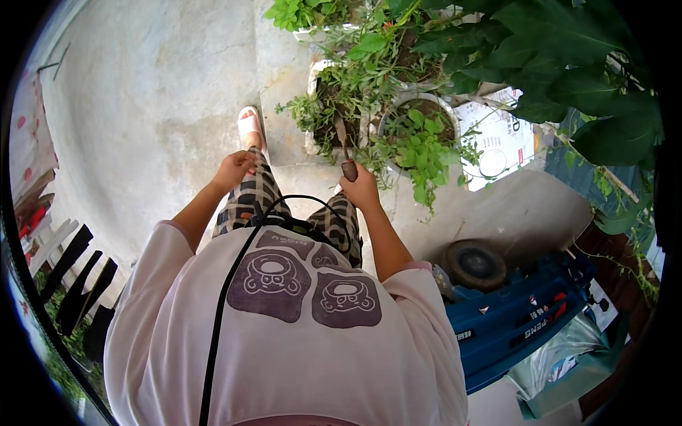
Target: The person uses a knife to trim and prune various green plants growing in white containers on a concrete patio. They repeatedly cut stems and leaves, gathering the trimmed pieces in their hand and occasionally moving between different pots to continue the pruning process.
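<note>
My right hand (361,186) grips the brown handle of a small garden trowel (342,133). Its narrow, rusty-looking metal blade points away from me, over the dark soil of a white foam planter box (310,125). Leafy green plants (346,85) grow in that box and partly cover its rim. Beside my left thigh hangs my left hand (234,169), fingers loosely bent, with nothing visible in it; it touches or nearly touches the checked trousers (250,194).
Right of the box stands a round pot (453,109) with a leafy plant. Large dark leaves (559,58) overhang the upper right, near a white printed sheet (498,141). A blue vehicle (511,325) with a black tyre (474,264) is at lower right. Concrete floor (160,96) spreads left.
</note>
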The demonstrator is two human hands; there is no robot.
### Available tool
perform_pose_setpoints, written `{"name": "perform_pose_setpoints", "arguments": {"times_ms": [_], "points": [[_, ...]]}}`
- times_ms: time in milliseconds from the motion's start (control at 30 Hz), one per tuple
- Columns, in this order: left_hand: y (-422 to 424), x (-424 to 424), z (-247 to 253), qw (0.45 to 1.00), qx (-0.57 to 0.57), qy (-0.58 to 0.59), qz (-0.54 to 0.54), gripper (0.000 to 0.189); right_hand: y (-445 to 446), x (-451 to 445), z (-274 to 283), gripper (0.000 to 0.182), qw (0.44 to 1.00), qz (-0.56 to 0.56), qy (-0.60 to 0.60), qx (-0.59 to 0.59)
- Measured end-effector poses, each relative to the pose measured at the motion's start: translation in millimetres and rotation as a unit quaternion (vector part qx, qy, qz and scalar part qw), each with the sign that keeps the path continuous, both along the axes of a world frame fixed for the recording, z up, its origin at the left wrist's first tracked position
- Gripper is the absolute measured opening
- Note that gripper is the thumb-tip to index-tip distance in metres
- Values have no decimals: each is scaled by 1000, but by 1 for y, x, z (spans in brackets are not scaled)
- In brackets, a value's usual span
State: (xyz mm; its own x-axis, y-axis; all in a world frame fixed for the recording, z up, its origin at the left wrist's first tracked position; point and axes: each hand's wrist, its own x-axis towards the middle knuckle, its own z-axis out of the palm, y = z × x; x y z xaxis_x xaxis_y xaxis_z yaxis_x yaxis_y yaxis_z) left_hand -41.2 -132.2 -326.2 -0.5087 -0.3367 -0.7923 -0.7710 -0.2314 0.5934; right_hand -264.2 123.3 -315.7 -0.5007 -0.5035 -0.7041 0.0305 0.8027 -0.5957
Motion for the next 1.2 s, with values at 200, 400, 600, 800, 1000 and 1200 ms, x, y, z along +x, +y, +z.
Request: {"name": "perform_pose_setpoints", "arguments": {"times_ms": [200, 400, 600, 800, 1000, 1200], "points": [[-11, 4, 5, 999, -2, 23, 26, 18, -8, -7, 29, 47, 981, 152, 105, 60], [-6, 5, 7, 998, -5, 18, 54, 18, -9, -5, 92, 44, 998, 69, 7, -4], [-6, 6, 7, 998, -18, 26, 53, 18, -70, -24, 48, 46, 965, 221, 125, 70], [-8, 20, 11, 997, -13, 20, 75, 19, -96, -39, 32, 44, 918, 342, 164, 121], [-6, 34, 1, 995, 7, 18, 96, 20, -108, -26, 10, 46, 909, 352, 177, 135], [-11, 32, 2, 995, 18, 10, 101, 19, -100, -24, 11, 48, 922, 314, 172, 150]]}}
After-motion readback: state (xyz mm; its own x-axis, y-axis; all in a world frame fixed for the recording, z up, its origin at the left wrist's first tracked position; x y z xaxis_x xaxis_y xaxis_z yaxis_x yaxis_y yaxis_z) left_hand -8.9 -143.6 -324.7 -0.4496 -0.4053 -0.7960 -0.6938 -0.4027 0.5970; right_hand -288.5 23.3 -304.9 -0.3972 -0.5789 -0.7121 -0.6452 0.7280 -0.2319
